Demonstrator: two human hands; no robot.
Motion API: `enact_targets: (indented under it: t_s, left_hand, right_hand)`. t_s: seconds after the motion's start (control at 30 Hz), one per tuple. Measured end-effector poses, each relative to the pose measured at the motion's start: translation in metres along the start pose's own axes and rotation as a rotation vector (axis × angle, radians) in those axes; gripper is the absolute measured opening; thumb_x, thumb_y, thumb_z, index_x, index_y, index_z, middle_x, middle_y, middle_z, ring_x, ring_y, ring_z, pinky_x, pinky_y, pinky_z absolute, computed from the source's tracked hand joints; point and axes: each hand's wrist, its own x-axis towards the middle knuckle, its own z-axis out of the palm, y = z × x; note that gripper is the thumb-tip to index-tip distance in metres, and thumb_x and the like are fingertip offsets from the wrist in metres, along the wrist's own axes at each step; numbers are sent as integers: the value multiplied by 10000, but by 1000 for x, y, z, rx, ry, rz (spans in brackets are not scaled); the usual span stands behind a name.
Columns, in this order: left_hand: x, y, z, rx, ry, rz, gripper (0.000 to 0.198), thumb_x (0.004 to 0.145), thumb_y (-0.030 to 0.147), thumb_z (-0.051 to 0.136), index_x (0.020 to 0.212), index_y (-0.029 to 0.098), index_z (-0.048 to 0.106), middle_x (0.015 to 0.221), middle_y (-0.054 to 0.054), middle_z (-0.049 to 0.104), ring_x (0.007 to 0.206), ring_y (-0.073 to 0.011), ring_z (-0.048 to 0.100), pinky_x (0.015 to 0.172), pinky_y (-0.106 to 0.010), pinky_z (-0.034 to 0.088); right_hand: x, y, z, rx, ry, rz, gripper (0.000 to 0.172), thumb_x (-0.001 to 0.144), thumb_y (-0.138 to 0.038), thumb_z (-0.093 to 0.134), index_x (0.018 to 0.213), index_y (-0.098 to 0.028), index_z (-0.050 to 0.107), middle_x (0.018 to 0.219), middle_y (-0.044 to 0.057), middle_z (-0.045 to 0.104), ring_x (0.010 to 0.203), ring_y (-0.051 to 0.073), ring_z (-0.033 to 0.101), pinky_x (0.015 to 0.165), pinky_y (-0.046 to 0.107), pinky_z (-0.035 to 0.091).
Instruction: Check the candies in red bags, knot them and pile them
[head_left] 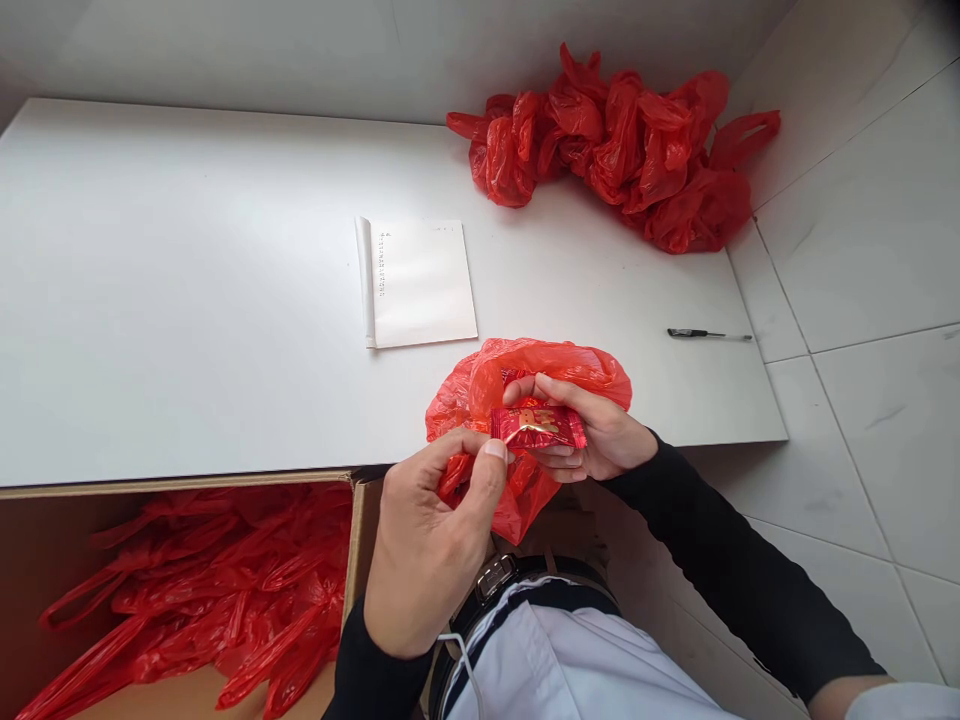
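My right hand (592, 435) grips a small red packet (538, 427) with gold print, held in front of a red plastic bag (487, 390) at the table's near edge. My left hand (435, 530) is closed in a pinch, its thumb and forefinger on the packet's left end and on the bag's edge. The bag bulges open behind the packet and hangs below both hands.
A white table (187, 300) carries a white notepad (416, 282), a black pen (705, 334) at the right and a heap of red plastic bags (622, 150) at the far right. A cardboard box (187, 590) with several flat red bags stands low left. Tiled floor lies right.
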Motion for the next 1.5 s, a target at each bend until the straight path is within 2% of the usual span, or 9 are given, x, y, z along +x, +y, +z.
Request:
enact_targets:
  t_s: [0.17,0.3,0.53,0.67,0.8,1.07,1.3,1.4,1.5]
  left_hand:
    - [-1,2,-1,24,19,21,244,939,312,570,741,196,653,720,4,650,691,-135,579,624,-234,450]
    - [-10,4,-9,56,202,28,144,920,329,622,958,224,713,714,33,630,560,-94,505,555,-224,426]
    - [-25,4,-13,84,401,156,182,886,241,672,1059,278,713,932,30,708,738,-100,645,651,-178,528]
    - [-27,0,-11,120,413,212,299,869,194,696,1145,310,696,1078,31,697,930,-130,654,900,-215,540]
    - [-27,1,-8,106,397,196,286,891,186,675,1147,313,691,1075,43,694,947,-115,644,939,-196,523]
    - [-27,-2,-10,68,373,223,256,919,158,627,1077,335,722,1048,64,717,983,-98,657,907,-180,512]
    - [-19,-11,-8,59,205,156,204,926,185,604,1053,259,745,617,72,580,474,-56,424,461,-173,377]
    - [-20,-9,-8,87,245,97,198,929,211,603,1048,253,755,536,81,461,446,-59,332,446,-182,334]
    - [-20,-6,-7,111,300,86,189,925,223,602,1024,244,762,598,61,539,491,-64,414,515,-181,392]
  right_hand:
    - [0,1,-1,-53,50,2,343,995,-542,471,1098,-231,569,565,-71,437,429,78,299,382,163,271]
    - [2,3,-5,-288,253,-91,300,964,-490,566,1084,-215,575,590,-80,437,422,71,339,401,190,301]
    - [4,11,-4,-1153,347,-223,478,1023,-284,459,1487,-208,371,957,49,674,850,203,650,833,376,518]
    - [0,22,-14,-1674,392,-147,378,960,-161,485,1335,-157,526,1100,120,635,945,257,635,841,401,512]
    - [-1,31,-25,-1942,392,-81,467,885,-131,590,1344,-213,570,1106,122,573,937,273,597,752,368,501]
    - [1,27,-17,-1705,426,-334,187,943,-237,583,1124,-193,586,1197,117,562,1004,248,611,882,401,508]
    - [-5,12,7,-1249,449,-414,222,916,-337,693,1070,-228,578,1049,10,689,947,169,662,842,289,527]
    - [-6,12,6,-1195,473,-435,228,911,-326,703,1095,-234,605,1074,-3,699,940,151,661,845,282,523]
    - [-8,12,3,-1206,545,-445,189,888,-280,719,1040,-229,620,1011,-8,702,854,143,650,771,286,520]
